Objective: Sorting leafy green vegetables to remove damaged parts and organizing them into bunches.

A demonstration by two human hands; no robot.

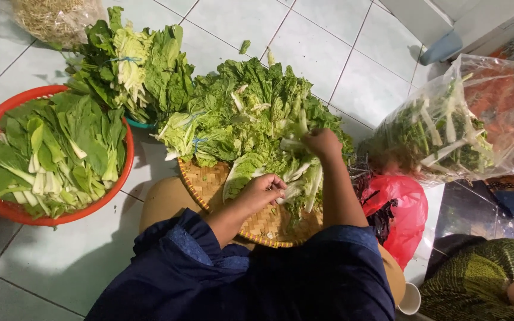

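A round woven bamboo tray [209,184] sits in front of me, heaped with leafy green cabbage [251,113]. My left hand [261,191] is closed on the pale stalks of a cabbage bunch [295,187] at the near side of the heap. My right hand [322,142] is closed on the white stems of the greens near the heap's middle right. Both dark blue sleeves reach in from the bottom of the view.
A red basin [123,172] of trimmed leafy greens stands at left. Tied bunches of greens [138,65] lie behind it. A clear plastic bag of vegetables [465,119] and a red plastic bag [403,208] are at right. White tiled floor [328,41] surrounds everything. Another person's patterned clothing [483,279] shows at bottom right.
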